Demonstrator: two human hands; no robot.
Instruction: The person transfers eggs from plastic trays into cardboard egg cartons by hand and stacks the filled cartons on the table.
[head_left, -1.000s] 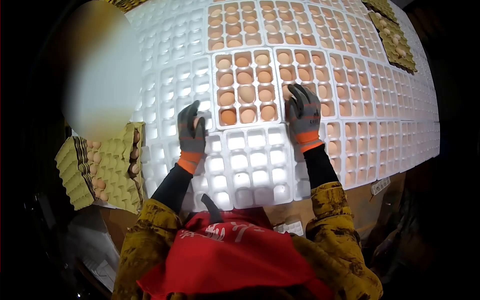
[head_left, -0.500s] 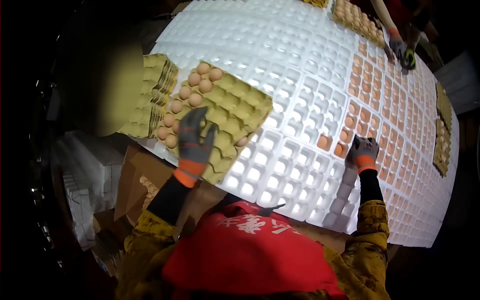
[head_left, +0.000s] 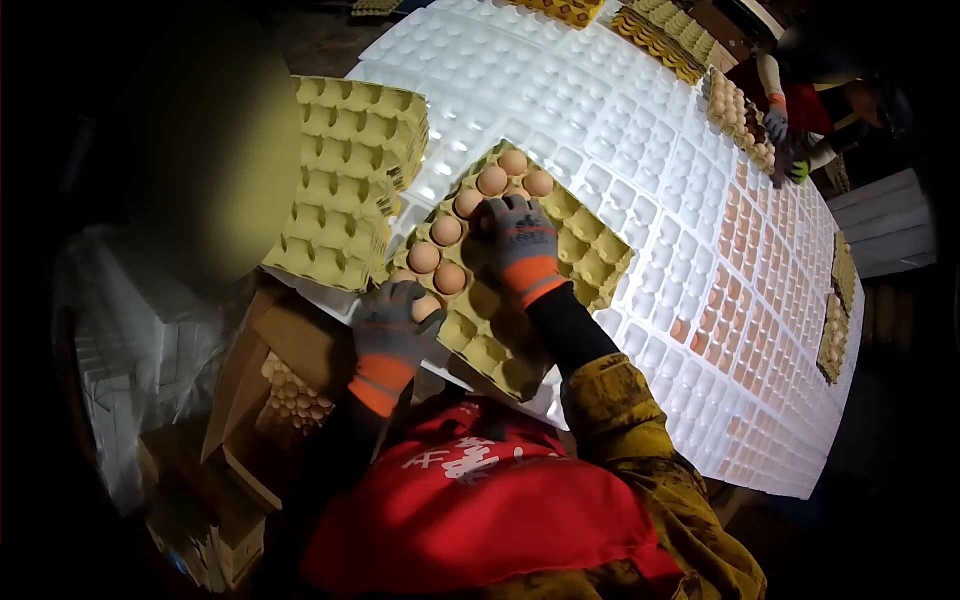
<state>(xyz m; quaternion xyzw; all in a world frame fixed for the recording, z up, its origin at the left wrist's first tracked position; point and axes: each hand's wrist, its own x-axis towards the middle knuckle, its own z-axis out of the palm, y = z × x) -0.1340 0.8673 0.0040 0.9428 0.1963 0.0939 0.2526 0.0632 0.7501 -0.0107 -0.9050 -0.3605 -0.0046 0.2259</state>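
Observation:
A yellowish pulp egg tray point(head_left: 590, 235) lies tilted in front of me, with brown eggs point(head_left: 447, 230) along its left side and bare cups on the right. At its lower left corner my left hand point(head_left: 390, 325), in a grey and orange glove, has its fingers and thumb closed around an egg point(head_left: 425, 307). My right hand point(head_left: 522, 240), gloved alike, reaches across the tray with curled fingers on an egg near the upper rows. Its fingers mostly hide that egg. White plastic trays point(head_left: 650, 260) extend beneath and beyond, some holding eggs.
Stacked pulp trays point(head_left: 345, 185) stand at the left. Below them, an open cardboard box point(head_left: 250, 350) contains more eggs. More pulp trays point(head_left: 665, 40) lie along the far edge. At the upper right another person's gloved hands point(head_left: 785, 140) work beside an egg tray point(head_left: 738, 115).
My right hand has moved left from the white trays to the pulp tray. My left hand has shifted to the tray's lower left corner and closed on an egg. The view has turned.

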